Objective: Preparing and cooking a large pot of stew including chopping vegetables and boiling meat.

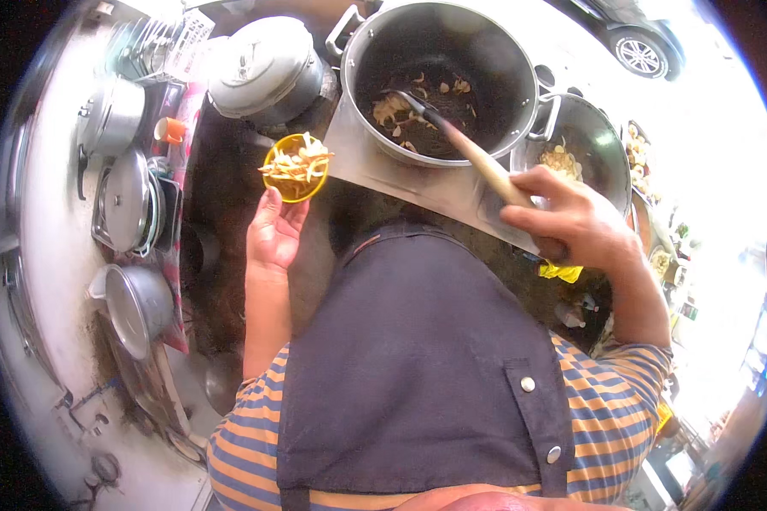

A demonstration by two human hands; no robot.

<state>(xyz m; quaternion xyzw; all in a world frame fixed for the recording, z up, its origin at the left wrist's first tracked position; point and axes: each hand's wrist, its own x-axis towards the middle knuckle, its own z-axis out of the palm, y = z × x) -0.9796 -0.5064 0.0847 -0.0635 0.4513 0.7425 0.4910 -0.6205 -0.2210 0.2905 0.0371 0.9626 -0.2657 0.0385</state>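
My left hand (277, 233) grips a small yellow bowl (268, 185) from below, left of the big pot. Pale sliced strips (299, 160) are heaped in it, some poking over the rim. In my right hand (569, 220) is the wooden handle (479, 163) of a stirring tool. Its dark head (415, 105) reaches into a large two-handled metal pot (383, 148). Pale slices (390, 110) lie scattered and clumped on the pot's dark bottom. Behind my right hand, a wide pan (601, 144) holds a heap of pale pieces (561, 161).
A lidded pot (265, 70) stands left of the big pot. Along the left are an orange mug (169, 130), metal pots (118, 115), lids (126, 201) and a dish rack (188, 45). The metal stove top (415, 182) ends in front of my apron (422, 358).
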